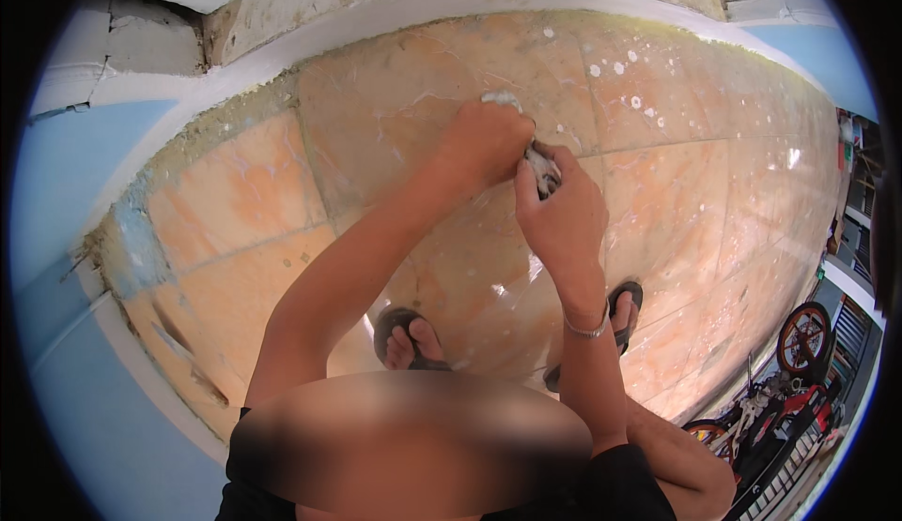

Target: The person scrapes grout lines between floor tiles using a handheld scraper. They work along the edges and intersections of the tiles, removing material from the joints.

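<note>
Both hands meet over the tiled floor, upper middle of the head view. My left hand (493,140) is a fist closed on a crumpled, whitish cloth-like piece (502,100), part of which sticks out beyond the knuckles. Just to the right and lower, my right hand (566,204) grips a grey-white, dark-marked part (542,171) between thumb and fingers. The hands nearly touch; whether both parts belong to one piece cannot be told. The palms and most of what they hold are hidden. A beaded bracelet (586,329) circles my right wrist.
Orange marbled floor tiles (662,197) bear white spots and wet-looking shine. A raised white ledge (423,10) and blue walls (106,408) border them. Sandalled feet (412,341) stand below my hands. A motorcycle (775,401) is at lower right, near a bare bent limb (683,450), owner unclear.
</note>
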`<action>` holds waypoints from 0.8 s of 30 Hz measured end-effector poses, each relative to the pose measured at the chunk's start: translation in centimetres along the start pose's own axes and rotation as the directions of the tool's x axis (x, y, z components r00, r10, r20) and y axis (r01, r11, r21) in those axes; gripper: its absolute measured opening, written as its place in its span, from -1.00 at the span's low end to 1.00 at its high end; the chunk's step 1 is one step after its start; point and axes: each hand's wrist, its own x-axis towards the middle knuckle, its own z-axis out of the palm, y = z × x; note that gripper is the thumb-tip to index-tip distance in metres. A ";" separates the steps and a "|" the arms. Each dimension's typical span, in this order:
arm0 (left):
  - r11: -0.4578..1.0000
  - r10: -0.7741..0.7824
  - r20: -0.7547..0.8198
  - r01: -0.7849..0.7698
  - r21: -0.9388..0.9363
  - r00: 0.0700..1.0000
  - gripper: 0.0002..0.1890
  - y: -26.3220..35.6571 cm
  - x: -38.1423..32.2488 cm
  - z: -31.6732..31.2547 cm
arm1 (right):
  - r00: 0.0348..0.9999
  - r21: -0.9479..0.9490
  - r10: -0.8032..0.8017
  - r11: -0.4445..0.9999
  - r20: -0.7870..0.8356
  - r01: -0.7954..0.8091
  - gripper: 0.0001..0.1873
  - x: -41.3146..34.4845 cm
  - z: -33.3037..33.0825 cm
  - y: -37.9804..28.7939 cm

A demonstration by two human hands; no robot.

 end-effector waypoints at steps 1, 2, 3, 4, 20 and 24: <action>1.000 0.009 0.013 -0.009 -0.018 1.000 -0.85 0.7 -1.0 0.2 | 0.999 -0.014 0.009 1.000 0.031 -0.008 -0.66 -1.3 -0.6 0.1; 0.998 0.035 0.106 -0.028 -0.060 0.994 -0.85 0.9 -1.2 0.4 | 0.992 -0.063 0.091 0.994 0.093 -0.085 -0.65 -1.6 -0.5 0.1; 0.999 -0.005 0.002 0.005 -0.052 1.000 -0.83 1.5 -1.7 0.4 | 0.999 -0.033 0.006 0.999 0.038 -0.005 -0.65 -2.1 -0.6 0.1; 0.997 -0.028 -0.015 0.026 -0.073 1.000 -0.82 1.5 -1.5 0.4 | 1.000 -0.041 0.002 0.999 0.017 -0.001 -0.64 -1.9 -0.4 0.0; -0.312 -0.731 0.429 0.298 -0.902 0.531 -0.40 3.4 0.4 4.1 | 0.999 -0.044 0.037 0.998 -0.010 -0.037 -0.61 0.0 0.0 -1.2; -0.216 -0.747 0.355 0.300 -0.929 0.562 -0.41 1.6 2.4 2.6 | 1.000 -0.036 -0.012 0.999 -0.023 0.011 -0.62 2.5 0.3 -2.3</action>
